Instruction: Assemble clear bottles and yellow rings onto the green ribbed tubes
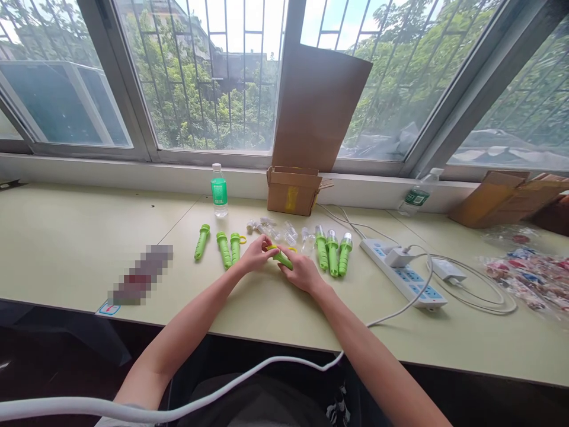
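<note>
My right hand (304, 273) is closed around a green ridged plastic handle (283, 259), tilted just above the table. My left hand (258, 254) pinches at the handle's upper end, where a yellow ring (272, 247) shows; the fingers hide part of that end. Left of my hands lie a green handle (202, 242) by itself and two more close together, one handle (223, 249) beside another (235, 246) with a yellow loop. To the right, green handles with clear, silvery tops (332, 254) lie side by side. Loose clear plastic caps (288, 232) are scattered behind my hands.
A water bottle (219, 193) and a small cardboard box (291, 193) stand near the window. Right of my hands are a power strip (402, 276) with cables, another bottle (418, 194) and bagged small items (528, 273). A white cable (267, 363) crosses in front of me.
</note>
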The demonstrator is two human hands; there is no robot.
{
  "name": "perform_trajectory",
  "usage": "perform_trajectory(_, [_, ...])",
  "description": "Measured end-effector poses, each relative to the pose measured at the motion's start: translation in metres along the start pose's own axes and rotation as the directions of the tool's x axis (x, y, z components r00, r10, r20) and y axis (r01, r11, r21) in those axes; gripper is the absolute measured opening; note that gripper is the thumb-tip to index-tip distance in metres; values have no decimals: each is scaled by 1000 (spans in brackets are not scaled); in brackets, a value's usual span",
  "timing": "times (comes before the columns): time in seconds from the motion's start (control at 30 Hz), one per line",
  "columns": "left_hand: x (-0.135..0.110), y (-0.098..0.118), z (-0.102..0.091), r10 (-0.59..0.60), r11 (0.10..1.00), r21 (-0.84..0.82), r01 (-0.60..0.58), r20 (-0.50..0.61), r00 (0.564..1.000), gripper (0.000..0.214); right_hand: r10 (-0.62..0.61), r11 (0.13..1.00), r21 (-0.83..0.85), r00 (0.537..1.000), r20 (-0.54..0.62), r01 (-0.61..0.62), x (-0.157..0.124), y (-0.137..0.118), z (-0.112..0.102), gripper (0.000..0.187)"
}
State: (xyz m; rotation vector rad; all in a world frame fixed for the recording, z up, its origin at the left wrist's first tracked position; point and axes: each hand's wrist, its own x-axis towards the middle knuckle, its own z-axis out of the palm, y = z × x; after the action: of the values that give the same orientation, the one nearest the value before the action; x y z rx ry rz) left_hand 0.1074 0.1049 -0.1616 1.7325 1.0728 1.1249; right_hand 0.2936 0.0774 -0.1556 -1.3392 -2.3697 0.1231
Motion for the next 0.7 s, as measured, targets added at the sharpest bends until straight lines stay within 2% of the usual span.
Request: perform_trajectory(0.7, [-4,6,-1,44,999,-4,-44,31,999,32,-1,999,44,1000,-23,2,0,1,0,55])
